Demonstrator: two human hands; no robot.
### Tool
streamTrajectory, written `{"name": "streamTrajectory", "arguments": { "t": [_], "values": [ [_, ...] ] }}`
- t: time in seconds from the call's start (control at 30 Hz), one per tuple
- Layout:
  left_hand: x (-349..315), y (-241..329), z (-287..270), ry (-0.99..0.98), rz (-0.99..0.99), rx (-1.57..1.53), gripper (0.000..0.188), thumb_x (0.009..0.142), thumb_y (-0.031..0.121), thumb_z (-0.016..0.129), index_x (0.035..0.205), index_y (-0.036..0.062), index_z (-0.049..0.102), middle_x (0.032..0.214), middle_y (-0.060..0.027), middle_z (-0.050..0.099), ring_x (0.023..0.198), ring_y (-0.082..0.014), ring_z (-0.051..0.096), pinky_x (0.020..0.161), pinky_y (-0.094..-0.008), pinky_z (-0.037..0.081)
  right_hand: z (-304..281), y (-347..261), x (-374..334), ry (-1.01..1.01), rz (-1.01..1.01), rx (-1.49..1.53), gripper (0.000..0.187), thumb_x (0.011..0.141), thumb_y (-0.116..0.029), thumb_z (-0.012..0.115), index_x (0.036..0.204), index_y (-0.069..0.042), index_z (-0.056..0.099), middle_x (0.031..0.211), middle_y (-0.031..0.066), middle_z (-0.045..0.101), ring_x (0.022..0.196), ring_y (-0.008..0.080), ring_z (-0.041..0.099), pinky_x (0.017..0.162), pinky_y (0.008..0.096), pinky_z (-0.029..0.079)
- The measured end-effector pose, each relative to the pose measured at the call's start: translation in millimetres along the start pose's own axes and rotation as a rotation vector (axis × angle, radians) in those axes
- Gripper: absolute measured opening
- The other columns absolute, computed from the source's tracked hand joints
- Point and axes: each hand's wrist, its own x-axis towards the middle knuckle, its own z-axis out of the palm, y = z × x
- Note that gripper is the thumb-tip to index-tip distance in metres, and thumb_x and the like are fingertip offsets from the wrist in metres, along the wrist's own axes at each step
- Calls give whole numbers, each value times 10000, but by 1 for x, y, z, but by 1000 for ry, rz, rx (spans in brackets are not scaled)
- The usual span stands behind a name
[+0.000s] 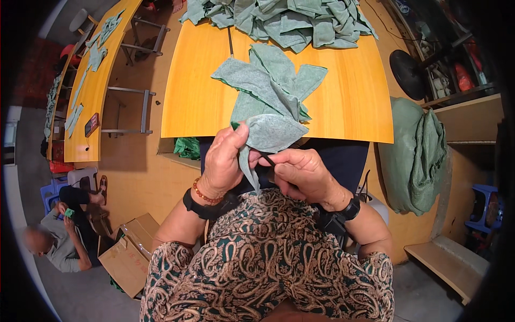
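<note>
Pinching a green cloth (pixel 276 133) between thumb and fingers, the left hand (pixel 224 155) holds it at the middle of the bench's near edge, with one narrow end hanging down below the fingers. The right hand (pixel 299 170) grips a black stick (pixel 267 160) between thumb and forefinger, its upper end at the cloth's underside; whether the two touch cannot be told. Just beyond the held cloth, loose pieces (pixel 272 64) overlap on the bench (pixel 196 91), well in from its left and right edges. A pile (pixel 300 24) of the same green cloth covers much of the far edge, and a thin black rod (pixel 230 42) sticks out from it toward the near edge. Beside the bench's right edge stands a bulging green sack (pixel 405 155); below its near left corner sits a bright green bag (pixel 186 147).
</note>
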Motion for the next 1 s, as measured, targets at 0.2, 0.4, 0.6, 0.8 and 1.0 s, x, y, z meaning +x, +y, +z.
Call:
{"name": "streamTrajectory", "arguments": {
  "t": [0.2,0.4,0.6,0.8,1.0],
  "values": [
    [9,10,21,223,198,64,212,1039,274,506,1094,74,547,842,-4,595,606,-42,491,535,-185,400,9,2,7,29,-27,79,293,1008,-192,560,1228,-11,631,656,34,605,432,56,454,375,200,318],
    [12,-8,10,273,268,-6,94,1015,198,567,1002,106,557,817,9,594,595,-56,490,533,-186,403,5,5,7,67,-28,10,304,1007,-203,565,1232,-8,628,658,32,605,437,53,453,380,197,319],
    [-2,-2,33,219,152,-154,147,1035,243,535,977,116,583,786,24,581,571,-53,460,513,-206,366,2,7,4,-26,18,158,320,996,-231,591,1216,-1,625,659,41,600,406,58,413,354,205,282],
    [6,8,17,49,54,-131,296,1050,312,487,926,66,596,674,23,542,551,-48,449,498,-194,360,4,-5,1,-77,57,143,341,1018,-238,538,1266,-4,555,689,46,600,426,89,506,343,212,332],
    [11,12,8,236,-74,-30,294,1022,315,542,937,49,634,699,8,573,549,-57,486,448,-197,365,7,-26,-18,25,176,-63,326,1029,-232,509,1245,9,550,728,37,591,455,123,580,350,224,402]
  ]
}}
